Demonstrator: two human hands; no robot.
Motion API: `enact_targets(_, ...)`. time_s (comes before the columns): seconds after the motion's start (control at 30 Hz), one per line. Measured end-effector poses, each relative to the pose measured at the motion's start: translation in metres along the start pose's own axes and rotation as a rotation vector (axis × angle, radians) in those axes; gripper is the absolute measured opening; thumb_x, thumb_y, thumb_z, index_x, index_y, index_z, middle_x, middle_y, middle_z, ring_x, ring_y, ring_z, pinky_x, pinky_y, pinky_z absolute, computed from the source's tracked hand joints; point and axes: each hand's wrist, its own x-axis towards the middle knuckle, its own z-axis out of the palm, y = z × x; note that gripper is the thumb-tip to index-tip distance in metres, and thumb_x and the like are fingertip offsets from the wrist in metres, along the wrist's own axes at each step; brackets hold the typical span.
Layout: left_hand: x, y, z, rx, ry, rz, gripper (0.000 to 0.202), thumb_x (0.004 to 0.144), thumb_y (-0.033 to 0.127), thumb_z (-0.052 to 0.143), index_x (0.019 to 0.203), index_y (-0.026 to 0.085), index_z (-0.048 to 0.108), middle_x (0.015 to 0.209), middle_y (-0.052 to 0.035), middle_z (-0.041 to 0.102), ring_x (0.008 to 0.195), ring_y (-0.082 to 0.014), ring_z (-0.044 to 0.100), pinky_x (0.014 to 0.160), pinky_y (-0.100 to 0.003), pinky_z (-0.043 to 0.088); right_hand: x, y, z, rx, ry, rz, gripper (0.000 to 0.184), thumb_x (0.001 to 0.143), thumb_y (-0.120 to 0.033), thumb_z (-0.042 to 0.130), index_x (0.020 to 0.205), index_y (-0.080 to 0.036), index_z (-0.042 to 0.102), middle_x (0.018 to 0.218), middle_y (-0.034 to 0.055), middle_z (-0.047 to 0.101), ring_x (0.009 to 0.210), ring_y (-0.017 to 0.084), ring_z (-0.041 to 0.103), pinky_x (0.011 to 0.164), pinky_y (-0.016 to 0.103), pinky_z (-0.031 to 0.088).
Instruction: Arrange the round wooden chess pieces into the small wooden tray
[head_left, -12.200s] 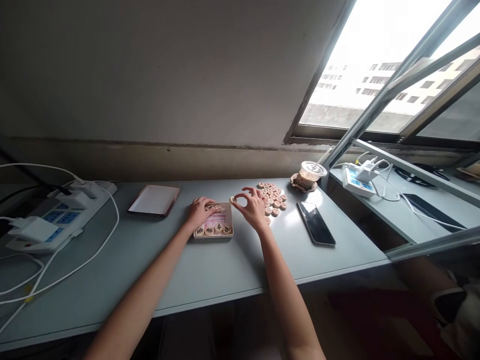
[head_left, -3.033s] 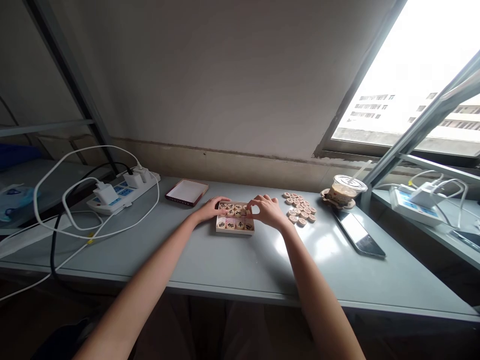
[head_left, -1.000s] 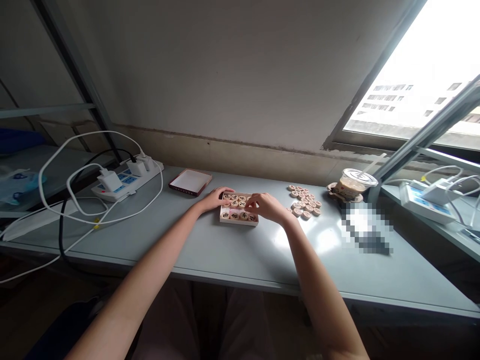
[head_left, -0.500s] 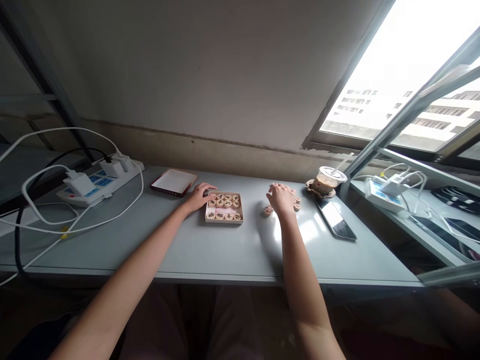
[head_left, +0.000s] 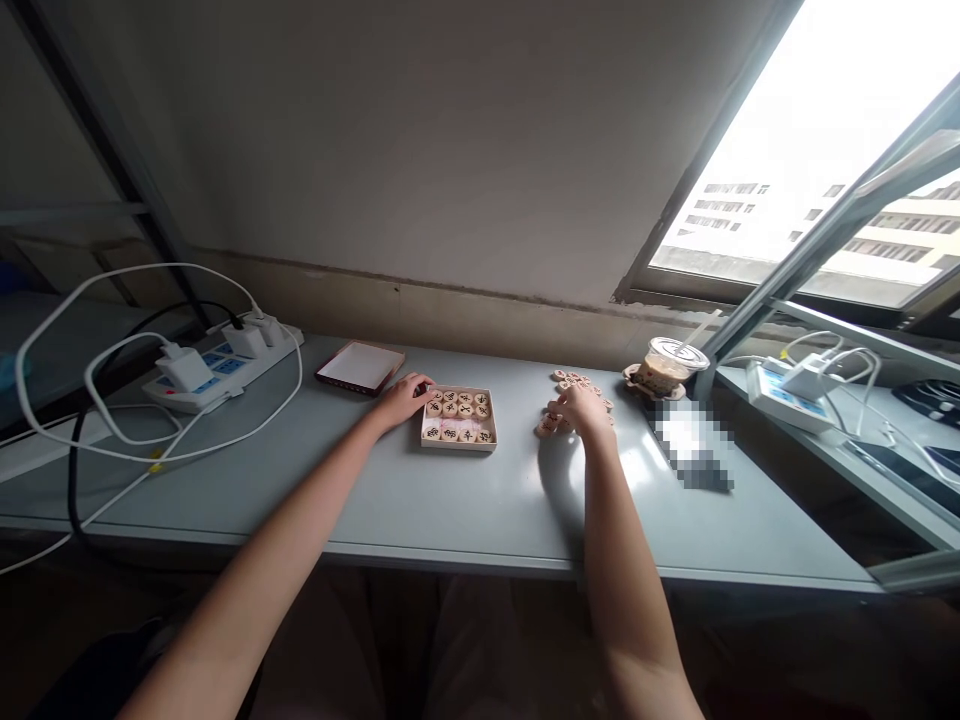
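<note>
Our left hand (head_left: 409, 397) bends its fingers at the left edge of the open box (head_left: 459, 447), its grip unclear; marked pieces (head_left: 450, 409) lie inside. Farther right, our right hand (head_left: 561, 404) curls over loose pieces (head_left: 548, 425) on the counter (head_left: 465, 510); we cannot tell whether it pinches one.

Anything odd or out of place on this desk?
Yes: a blocky, pixelated patch covers something dark just in front of the drink cup, unlike the sharper surroundings. Nothing on the desk looks spilled or broken.
</note>
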Motion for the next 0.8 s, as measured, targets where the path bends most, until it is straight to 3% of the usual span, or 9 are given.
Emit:
enact_targets(0.1, -0.002, 0.004, -0.002, -0.003, -0.019, -0.013, 0.029, 0.083, 0.041, 0.047, 0.098, 0.021, 0.061, 0.106, -0.0067, 0.063, 0.1, -0.0215, 0.059, 0.09, -0.034, 0.046, -0.002, -0.027, -0.01, 0.125, 0.016, -0.053, 0.026, 0.085, -0.035, 0.056, 0.078, -0.018, 0.074, 0.072, 0.006, 0.069, 0.061, 0.016, 0.058, 0.058, 0.026, 0.038)
enact_targets(0.23, -0.002, 0.005, -0.003, -0.002, -0.03, -0.003, 0.03, 0.084, 0.042, 0.047, 0.1, 0.021, 0.061, 0.108, -0.0066, 0.065, 0.103, -0.0221, 0.059, 0.091, -0.034, 0.045, -0.017, -0.087, -0.012, 0.381, 0.048, -0.466, 0.025, 0.091, -0.034, 0.053, 0.1, -0.024, 0.073, 0.094, 0.0041, 0.071, 0.072, 0.014, 0.06, 0.068, 0.025, 0.036)
enact_targets(0.3, -0.002, 0.005, -0.004, -0.01, -0.038, -0.009, 0.031, 0.083, 0.042, 0.047, 0.1, 0.021, 0.062, 0.106, -0.0065, 0.066, 0.101, -0.0226, 0.06, 0.089, -0.034, 0.046, -0.026, -0.116, -0.005, 0.364, 0.021, -0.608, 0.017, 0.088, -0.031, 0.058, 0.092, -0.025, 0.074, 0.09, 0.0026, 0.071, 0.076, 0.014, 0.06, 0.073, 0.027, 0.032)
enact_targets(0.4, -0.003, 0.007, -0.005, -0.019, -0.072, -0.037, 0.034, 0.084, 0.044, 0.046, 0.103, 0.02, 0.061, 0.098, -0.0064, 0.068, 0.093, -0.023, 0.062, 0.081, -0.033, 0.048, -0.037, -0.144, 0.006, 0.301, 0.03, -0.682, 0.011, 0.084, -0.027, 0.065, 0.077, -0.023, 0.073, 0.08, 0.0006, 0.071, 0.079, 0.015, 0.06, 0.076, 0.029, 0.027)
enact_targets(0.57, -0.003, 0.011, -0.006, 0.035, -0.084, -0.065, 0.034, 0.084, 0.041, 0.047, 0.106, 0.02, 0.062, 0.086, -0.0047, 0.069, 0.081, -0.0212, 0.063, 0.072, -0.03, 0.048, -0.04, -0.154, 0.011, 0.193, 0.085, -0.674, 0.016, 0.086, -0.019, 0.06, 0.072, -0.021, 0.068, 0.08, 0.0021, 0.07, 0.08, 0.015, 0.059, 0.072, 0.03, 0.023)
enact_targets(0.8, -0.002, 0.011, -0.005, 0.074, -0.087, -0.065, 0.032, 0.085, 0.038, 0.047, 0.107, 0.02, 0.062, 0.092, -0.0067, 0.07, 0.086, -0.0233, 0.064, 0.074, -0.031, 0.048, -0.041, -0.147, 0.01, 0.042, 0.121, -0.751, 0.021, 0.09, -0.014, 0.05, 0.084, -0.022, 0.069, 0.09, 0.0048, 0.072, 0.087, 0.019, 0.06, 0.066, 0.031, 0.022)
